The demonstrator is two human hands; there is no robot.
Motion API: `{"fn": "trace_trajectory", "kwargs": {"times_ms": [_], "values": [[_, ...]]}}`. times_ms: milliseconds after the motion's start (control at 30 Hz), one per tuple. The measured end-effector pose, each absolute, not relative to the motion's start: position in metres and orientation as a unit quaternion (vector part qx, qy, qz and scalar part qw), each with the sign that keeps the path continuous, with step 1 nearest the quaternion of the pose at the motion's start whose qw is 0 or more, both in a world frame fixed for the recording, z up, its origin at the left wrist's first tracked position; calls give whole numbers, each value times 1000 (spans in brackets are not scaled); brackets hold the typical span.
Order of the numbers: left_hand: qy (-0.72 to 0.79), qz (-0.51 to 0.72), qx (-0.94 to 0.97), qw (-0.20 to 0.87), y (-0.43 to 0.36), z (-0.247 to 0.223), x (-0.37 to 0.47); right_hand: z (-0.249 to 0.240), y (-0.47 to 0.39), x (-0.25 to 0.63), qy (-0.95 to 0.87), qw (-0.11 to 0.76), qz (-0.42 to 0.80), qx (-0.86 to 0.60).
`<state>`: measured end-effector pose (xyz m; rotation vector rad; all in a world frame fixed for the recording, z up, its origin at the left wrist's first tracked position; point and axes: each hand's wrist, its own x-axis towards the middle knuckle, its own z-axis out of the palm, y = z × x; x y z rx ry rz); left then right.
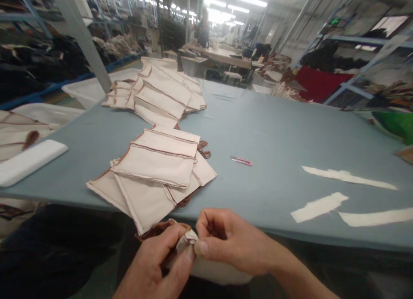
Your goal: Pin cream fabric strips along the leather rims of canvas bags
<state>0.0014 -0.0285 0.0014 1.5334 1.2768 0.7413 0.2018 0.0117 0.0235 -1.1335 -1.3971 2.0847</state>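
A cream fabric piece with brown trim (222, 271) hangs at the front edge of the table, between my two hands. Thumb and fingers of my left hand (161, 260) are closed on its folded corner. Close against that same corner, my right hand (229, 238) pinches with thumb and curled forefinger; whether cloth or a thread sits in that pinch is too small to see. Just beyond my hands lies a fanned stack of cream sewn pieces with brown edging (158, 161). A pair of small pink-handled snips (241, 161) rests on the table to the right of the stack.
A taller pile of cream pieces (161, 90) lies farther back on the blue-grey table (264, 131). Several cream fabric strips (319, 207) are at the right. A white elongated object (34, 161) lies at the left edge, near white bins (87, 90). Shelves flank the room.
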Motion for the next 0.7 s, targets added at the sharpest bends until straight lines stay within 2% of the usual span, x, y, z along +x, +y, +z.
{"fn": "trace_trajectory", "kwargs": {"times_ms": [133,400,700], "values": [[502,305,609,532,-20,1,-6,11,16,199,-426,183,795,-391],[506,307,531,606,-18,-11,-13,1,13,189,-422,207,791,-391],[541,307,513,591,-15,-3,-1,-1,1,186,-463,219,734,-446]]}}
